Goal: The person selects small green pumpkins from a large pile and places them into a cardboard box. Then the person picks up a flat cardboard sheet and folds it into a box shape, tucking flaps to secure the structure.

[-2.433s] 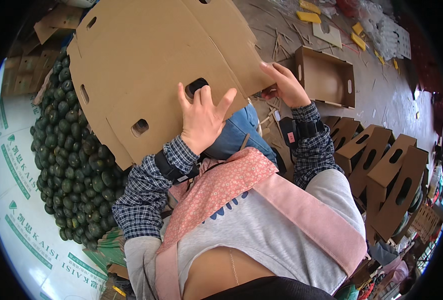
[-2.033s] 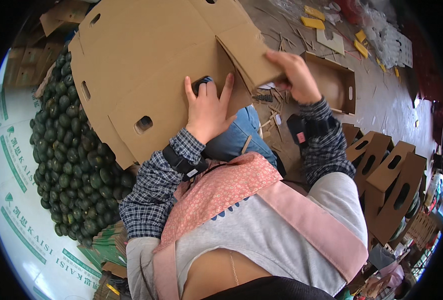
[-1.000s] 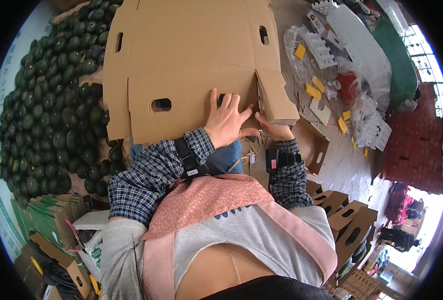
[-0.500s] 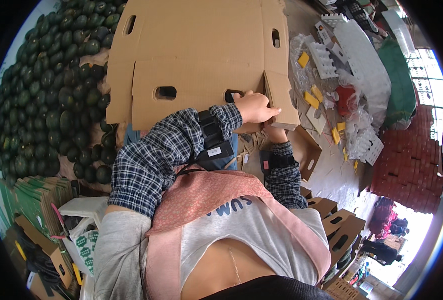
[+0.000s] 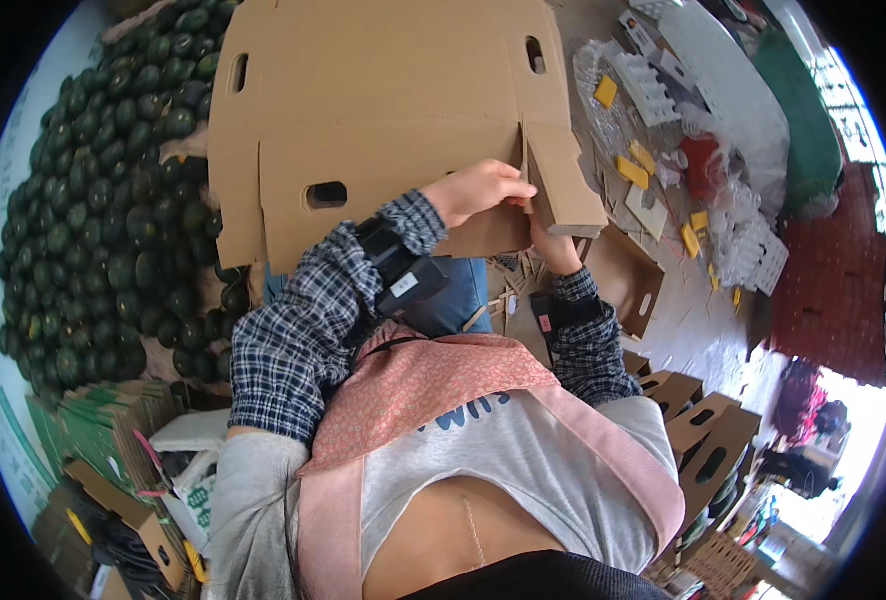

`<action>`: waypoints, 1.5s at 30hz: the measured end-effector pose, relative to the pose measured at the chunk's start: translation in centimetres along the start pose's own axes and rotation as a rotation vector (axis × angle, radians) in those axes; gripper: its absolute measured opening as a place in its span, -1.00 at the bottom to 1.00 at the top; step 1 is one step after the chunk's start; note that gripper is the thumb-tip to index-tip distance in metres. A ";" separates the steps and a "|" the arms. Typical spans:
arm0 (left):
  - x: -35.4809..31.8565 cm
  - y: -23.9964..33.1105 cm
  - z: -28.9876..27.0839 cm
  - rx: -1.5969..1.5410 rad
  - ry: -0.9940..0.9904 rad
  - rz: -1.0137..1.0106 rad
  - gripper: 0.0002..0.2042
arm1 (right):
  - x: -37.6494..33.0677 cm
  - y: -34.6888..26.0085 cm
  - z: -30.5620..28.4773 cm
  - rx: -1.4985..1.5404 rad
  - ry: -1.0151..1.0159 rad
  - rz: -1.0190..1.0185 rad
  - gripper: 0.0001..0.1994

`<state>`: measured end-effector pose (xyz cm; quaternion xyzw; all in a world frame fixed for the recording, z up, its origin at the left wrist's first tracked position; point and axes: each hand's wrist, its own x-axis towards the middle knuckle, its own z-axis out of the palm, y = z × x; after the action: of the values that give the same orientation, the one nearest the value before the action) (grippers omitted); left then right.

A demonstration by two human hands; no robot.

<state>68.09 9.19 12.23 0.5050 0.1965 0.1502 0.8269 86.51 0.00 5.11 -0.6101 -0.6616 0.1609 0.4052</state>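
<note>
A large brown cardboard box blank (image 5: 393, 90) lies flat in front of me, with oval hand holes and creased panels. At its near right corner a narrow flap (image 5: 566, 185) is folded up and over. My left hand (image 5: 478, 192) reaches across the near panel, its fingers pinched together at the flap's left edge. From below, my right hand (image 5: 555, 248) grips that flap near its lower left corner; its fingertips are partly hidden by the cardboard. Both hands are close together, with the slit between panel and flap between them.
Dark green round melons (image 5: 113, 210) are heaped at the left. On the floor at right lie yellow blocks (image 5: 632, 172), clear plastic wrap, white foam trays (image 5: 647, 88) and cardboard scraps. An open box (image 5: 623, 280) stands by my right forearm. Folded green cartons (image 5: 98, 430) are stacked lower left.
My left hand has drawn a little left and its fingers have closed into a pinch. My right hand shows more below the flap. The view has shifted slightly.
</note>
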 end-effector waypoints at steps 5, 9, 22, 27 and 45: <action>-3.5 1.3 -0.1 0.898 -0.376 0.242 -0.74 | 1.2 -4.1 -0.6 0.177 0.058 0.202 -0.79; -4.1 0.3 1.8 1.247 -0.347 0.376 -0.68 | 1.2 -2.0 -0.4 -0.022 0.116 -0.047 -0.76; -6.5 -0.7 1.1 1.456 0.252 0.499 -0.54 | 0.8 -3.8 -0.9 0.207 -0.083 0.382 -0.64; -6.3 -1.6 0.3 1.447 0.267 0.550 -0.48 | -0.6 0.9 -0.5 -0.142 -0.258 0.197 -0.57; -5.8 -2.2 0.4 1.528 0.305 0.584 -0.52 | -7.2 2.1 -0.3 0.945 -0.031 1.010 -0.87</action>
<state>63.28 5.31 11.46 0.9321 0.2155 0.2507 0.1482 87.63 -6.40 1.40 -0.5991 -0.1608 0.6096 0.4936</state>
